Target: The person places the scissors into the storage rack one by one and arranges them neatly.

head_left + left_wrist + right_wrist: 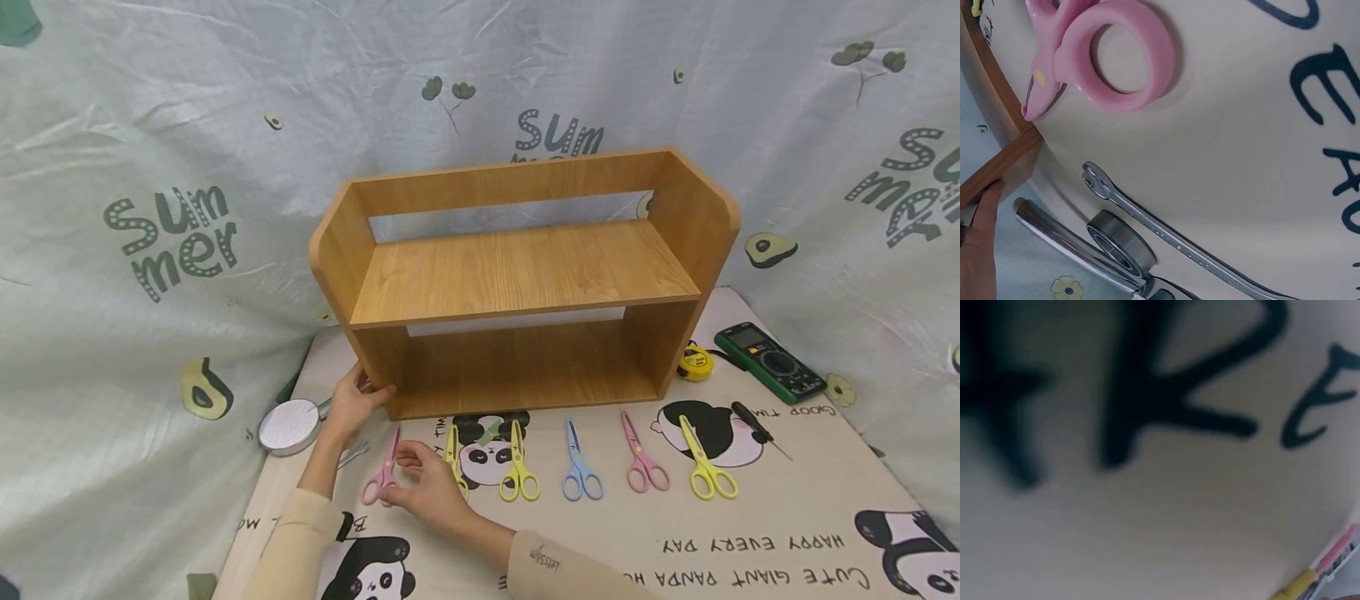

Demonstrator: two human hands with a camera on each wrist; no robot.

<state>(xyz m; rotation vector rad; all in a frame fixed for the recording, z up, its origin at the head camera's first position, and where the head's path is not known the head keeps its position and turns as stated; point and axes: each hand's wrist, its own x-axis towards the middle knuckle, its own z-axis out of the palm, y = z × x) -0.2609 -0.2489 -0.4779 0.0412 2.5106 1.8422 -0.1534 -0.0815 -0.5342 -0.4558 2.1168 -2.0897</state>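
My left hand (352, 410) grips the lower left corner of a wooden shelf (525, 275), its thumb over the front edge. In the left wrist view, part of that hand (982, 250) lies against the shelf's side panel (1013, 159). My right hand (435, 492) hovers low beside pink scissors (387, 471), its fingers loosely bent and its thumb close to one handle ring. Yellow scissors (453, 454) lie partly hidden behind this hand. More scissors form a row rightward: yellow (517, 467), blue (576, 467), pink (639, 454), yellow (701, 462).
Left of the shelf lie a round white-faced thing (288, 427) with a silver handle, a wrench (1172, 234) and a metal bearing ring (1122, 240). At right are a tape measure (696, 363), a multimeter (772, 358) and a screwdriver (753, 423). A printed curtain (187, 108) hangs behind.
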